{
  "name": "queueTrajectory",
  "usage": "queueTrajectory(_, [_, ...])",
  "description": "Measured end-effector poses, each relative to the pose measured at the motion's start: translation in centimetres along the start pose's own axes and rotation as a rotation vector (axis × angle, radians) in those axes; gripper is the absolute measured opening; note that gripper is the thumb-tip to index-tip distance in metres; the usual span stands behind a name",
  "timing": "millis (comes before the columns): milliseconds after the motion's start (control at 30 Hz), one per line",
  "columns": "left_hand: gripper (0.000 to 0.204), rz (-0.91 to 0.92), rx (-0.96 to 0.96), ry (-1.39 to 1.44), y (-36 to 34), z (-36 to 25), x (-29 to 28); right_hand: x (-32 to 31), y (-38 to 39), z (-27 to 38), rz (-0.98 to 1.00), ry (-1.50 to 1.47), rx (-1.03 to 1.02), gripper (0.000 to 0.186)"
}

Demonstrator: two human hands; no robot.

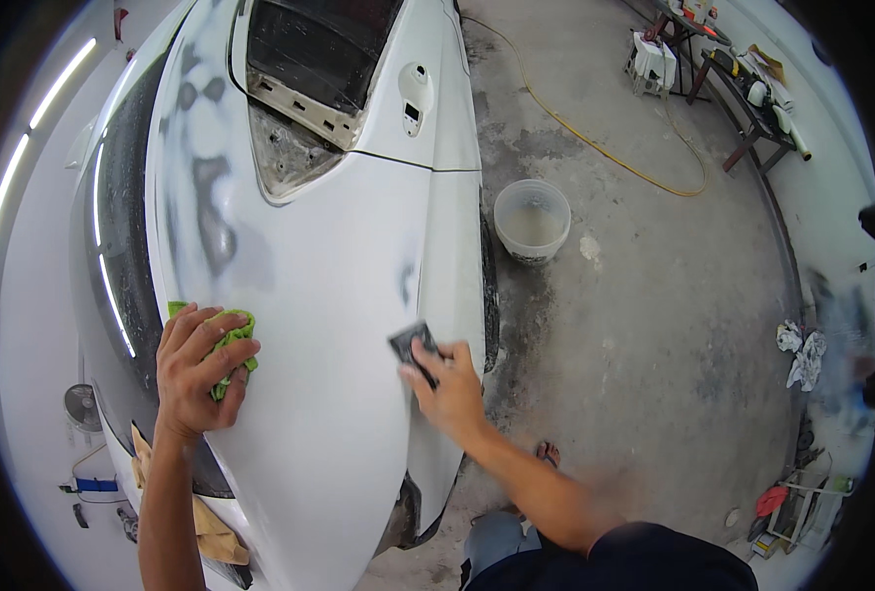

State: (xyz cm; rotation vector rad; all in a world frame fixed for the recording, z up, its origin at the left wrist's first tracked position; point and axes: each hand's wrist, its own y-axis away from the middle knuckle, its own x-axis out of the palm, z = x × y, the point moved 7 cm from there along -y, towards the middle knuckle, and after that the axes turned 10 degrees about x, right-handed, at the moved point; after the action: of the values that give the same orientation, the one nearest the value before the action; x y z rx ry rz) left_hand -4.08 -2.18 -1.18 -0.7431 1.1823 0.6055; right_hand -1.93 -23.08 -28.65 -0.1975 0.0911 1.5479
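Note:
A white car body (329, 276) with grey sanded patches along its roof edge fills the middle. My left hand (199, 369) is closed around a crumpled green cloth (232, 345) and rests on the panel near the rear glass (122, 217). In my right hand (449, 389) is a dark sanding block (415, 347), gripped between thumb and fingers against the panel by its side crease. A small grey patch (406, 281) lies just beyond the block. The block's underside is hidden.
A translucent bucket (533, 222) of cloudy water stands on the concrete floor (644, 325) beside the car. Farther off, a yellow hose (595, 148) curves across the floor. A bench with tools (752, 113) lines the right wall, and brown paper (219, 537) lies at the car's rear.

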Motion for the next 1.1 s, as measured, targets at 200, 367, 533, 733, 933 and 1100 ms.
queueTrajectory(200, [0.037, 0.009, -0.005, -0.016, -0.1, -0.1, -0.1, -0.5, -0.3, -0.3, -0.075, 0.006, 0.067, 0.038])
queueTrajectory(367, [0.036, 0.016, 0.011, -0.014, -0.3, -0.3, -0.1, 0.3, 0.6, -1.2, 0.067, 0.091, 0.161, 0.041])
queueTrajectory(533, [0.036, 0.015, -0.006, -0.027, -0.4, -0.3, -0.2, -0.2, 0.9, -1.2, -0.012, 0.01, 0.147, 0.041])
queueTrajectory(733, [0.037, 0.021, -0.002, -0.049, -0.3, -0.4, -0.2, -0.8, 1.3, -1.1, -0.106, 0.024, 0.088, 0.041])
queueTrajectory(933, [0.037, 0.014, -0.005, -0.021, -0.2, -0.3, -0.2, -0.3, 1.4, -1.0, -0.003, 0.122, 0.139, 0.045])
queueTrajectory(1100, [0.037, 0.021, -0.021, -0.021, -0.1, -0.1, -0.2, 0.2, 1.3, 0.9, 0.054, -0.029, 0.039, 0.036])
